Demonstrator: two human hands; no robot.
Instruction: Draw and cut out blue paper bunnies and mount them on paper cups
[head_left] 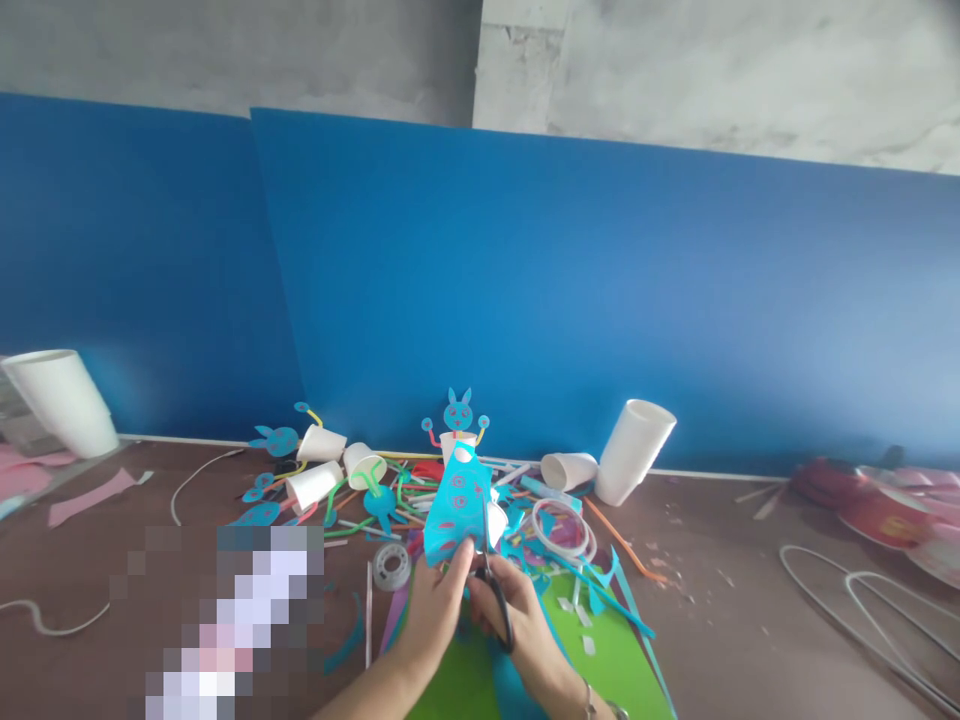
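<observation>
My left hand [439, 610] grips a sheet of blue paper [456, 505] by its lower edge, thumb on top. Reddish drawn shapes and a cut-out hole show on the sheet. In my right hand [514, 605] is a pair of scissors [495, 600] with black handles, its blades pointing up along the sheet's right edge. Whether the blades are apart is hard to make out. Just behind the sheet stands a white paper cup figure [458, 416] with a blue rabbit head and straw arms. Green paper [615, 650] lies beneath my hands.
Several white cup figures [315, 485] lie left among straws and paper scraps. A tape roll [391, 567] sits left of my hands, a white ring [562, 530] right. Stacked paper cups [636, 452] lean near the blue partition [562, 300]. Cables [847, 590] cross the right side.
</observation>
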